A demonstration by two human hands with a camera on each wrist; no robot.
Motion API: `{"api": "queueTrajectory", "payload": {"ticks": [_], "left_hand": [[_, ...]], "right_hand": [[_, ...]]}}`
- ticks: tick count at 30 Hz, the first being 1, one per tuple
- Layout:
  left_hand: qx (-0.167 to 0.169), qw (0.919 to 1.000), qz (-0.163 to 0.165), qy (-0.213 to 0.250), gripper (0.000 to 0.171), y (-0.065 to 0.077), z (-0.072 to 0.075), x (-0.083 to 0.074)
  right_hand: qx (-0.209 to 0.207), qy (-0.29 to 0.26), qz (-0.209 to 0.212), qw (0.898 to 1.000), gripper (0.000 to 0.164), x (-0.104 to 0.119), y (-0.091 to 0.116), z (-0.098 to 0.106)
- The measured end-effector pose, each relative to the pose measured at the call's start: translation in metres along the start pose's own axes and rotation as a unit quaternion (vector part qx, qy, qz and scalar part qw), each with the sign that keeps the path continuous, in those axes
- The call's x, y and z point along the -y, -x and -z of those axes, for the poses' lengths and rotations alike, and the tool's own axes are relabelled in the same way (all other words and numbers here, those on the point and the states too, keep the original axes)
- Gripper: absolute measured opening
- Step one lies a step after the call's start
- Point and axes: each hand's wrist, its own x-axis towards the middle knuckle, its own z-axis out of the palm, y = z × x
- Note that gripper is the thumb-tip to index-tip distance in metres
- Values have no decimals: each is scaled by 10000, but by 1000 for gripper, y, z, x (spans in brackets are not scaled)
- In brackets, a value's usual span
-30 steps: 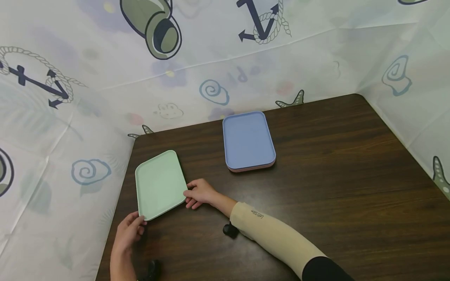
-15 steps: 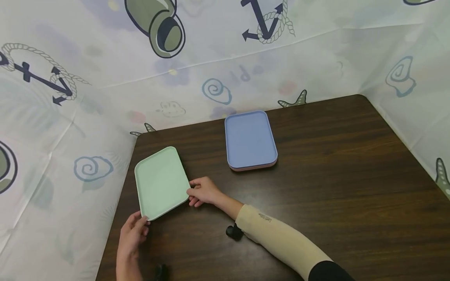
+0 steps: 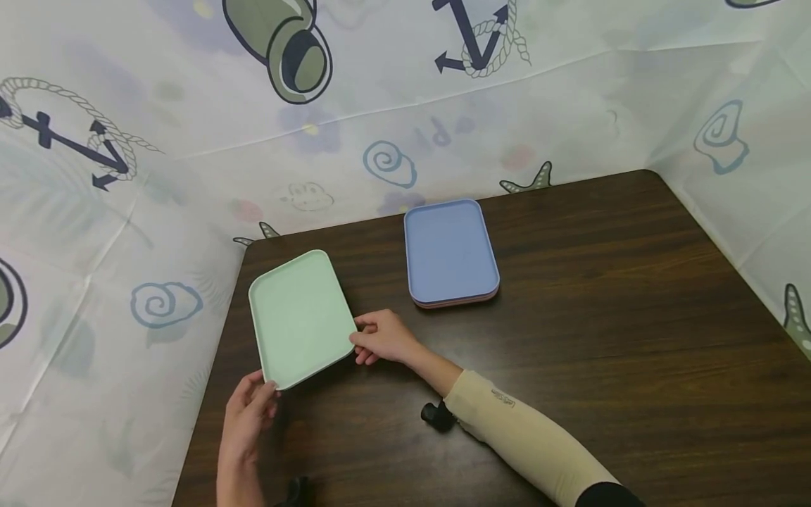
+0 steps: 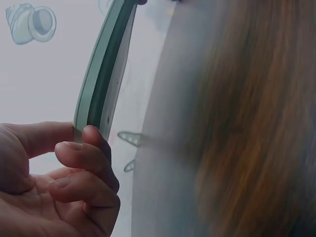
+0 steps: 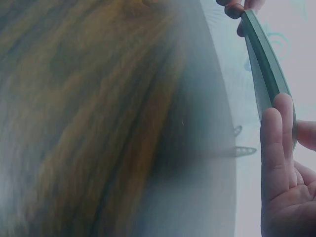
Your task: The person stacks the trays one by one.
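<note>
A light green rectangular tray (image 3: 305, 318) with rounded corners is held up by both hands over the left part of the table. My left hand (image 3: 248, 414) pinches its near left corner, thumb on top and fingers below. At the near right corner my right hand (image 3: 385, 336) pinches the rim the same way. The left wrist view shows the tray's edge (image 4: 96, 74) between thumb and curled fingers. In the right wrist view, fingers (image 5: 276, 148) support the tray's underside (image 5: 259, 81), with the thumb across the rim.
A blue tray (image 3: 451, 250) lies on top of a stack, with a pinkish tray (image 3: 459, 303) showing beneath it, at the back middle of the dark wooden table (image 3: 570, 296). Patterned cloth (image 3: 355, 70) hangs behind and along both sides of the table.
Both hands have carried the green tray slightly to the right and away from me. The grip at both corners is the same, and the blue stack has stayed put.
</note>
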Motion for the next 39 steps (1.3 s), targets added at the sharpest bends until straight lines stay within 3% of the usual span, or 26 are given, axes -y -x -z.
{"api": "queueTrajectory", "payload": {"ticks": [18, 39], "left_hand": [[760, 9950, -644, 77, 32, 3, -34, -18], [1459, 9847, -950, -61, 33, -7, -78, -33]], "right_hand": [[-164, 101, 330, 9993, 45, 3, 24, 47], [-579, -134, 179, 9981, 48, -2, 54, 95]]}}
